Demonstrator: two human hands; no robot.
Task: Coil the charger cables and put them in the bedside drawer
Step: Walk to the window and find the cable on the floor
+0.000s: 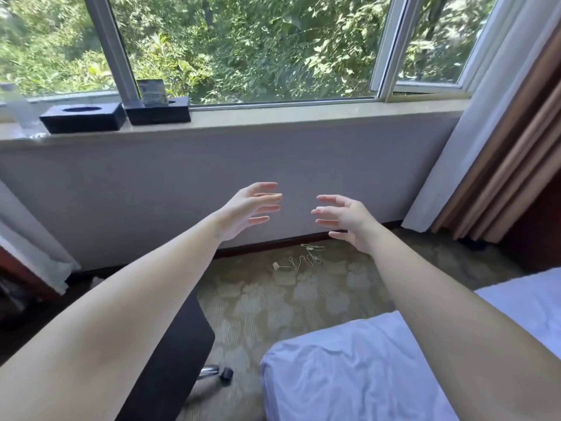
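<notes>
Still at the fetching step, left hand (249, 208) and right hand (349, 217) spread empty, charger cable (299, 261) uncoiled on carpet (288, 299), needing a reach down.

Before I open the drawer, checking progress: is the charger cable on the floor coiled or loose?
Loose: the white charger cable lies in squiggles on the carpet by the baseboard. Both hands are open, touching nothing.

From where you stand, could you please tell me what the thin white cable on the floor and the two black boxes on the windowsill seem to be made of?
The thin white cable looks plastic-sheathed: it lies in loose curls. The two black boxes look matte, possibly leatherette or plastic; blur leaves it open.
</notes>
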